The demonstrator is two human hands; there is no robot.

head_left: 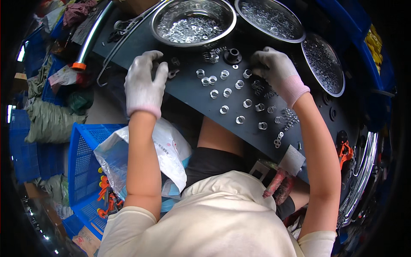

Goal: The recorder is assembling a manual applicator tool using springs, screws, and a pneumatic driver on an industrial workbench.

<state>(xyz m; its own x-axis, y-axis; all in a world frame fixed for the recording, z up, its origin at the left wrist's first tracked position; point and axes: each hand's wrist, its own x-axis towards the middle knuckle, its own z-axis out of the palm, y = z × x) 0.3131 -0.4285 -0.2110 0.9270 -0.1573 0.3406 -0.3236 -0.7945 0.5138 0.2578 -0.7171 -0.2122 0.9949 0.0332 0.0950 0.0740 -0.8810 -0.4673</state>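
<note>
My left hand (145,85), in a pale glove with a pink cuff, hovers at the left edge of the dark table. Its thumb and fingers are apart with nothing visible between them. A small metal part (173,73) lies just right of the thumb. My right hand (276,70), gloved alike, is over the table with its fingers curled inward. What they hold, if anything, is hidden. Dark coil springs (257,87) lie below it. Between my hands stand a black flanged part (232,56), a loose washer (235,67) and several short silver spring coils (227,92).
Steel bowls of small metal rings (231,25) and other small metal parts (274,4) line the far side. Another bowl (341,91) tilts at right. A blue crate (81,171) with a white plastic bag (169,141) stands at lower left. A metal tube (95,32) is farther left.
</note>
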